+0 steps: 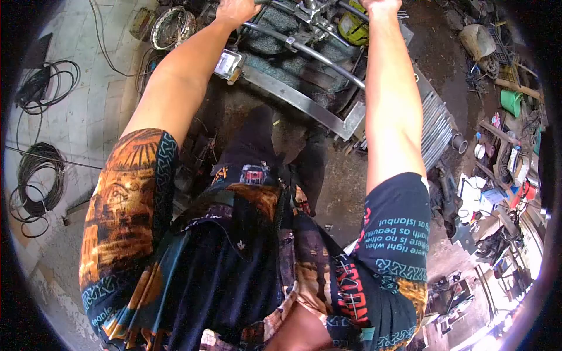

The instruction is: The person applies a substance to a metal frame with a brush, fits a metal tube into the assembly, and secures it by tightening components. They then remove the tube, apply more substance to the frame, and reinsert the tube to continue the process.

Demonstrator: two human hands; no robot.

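Note:
Both my arms reach forward over a steel frame [293,96] of flat bar and bent tube [310,52]. My left hand [234,9] is at the top edge of the view, its fingers closed around the end of a grey metal tube. My right hand [381,6] is also at the top edge, curled like a fist beside a yellow object [351,26]. The picture's edge cuts off whatever it grips. My patterned shirt and dark trousers fill the lower middle of the view.
A bundle of metal pipes [436,126] lies right of the frame. Coiled black cables [38,175] lie on the pale floor at left, near a wire rim [170,26]. A green bucket [512,102] and cluttered tools and scrap [492,199] crowd the right side.

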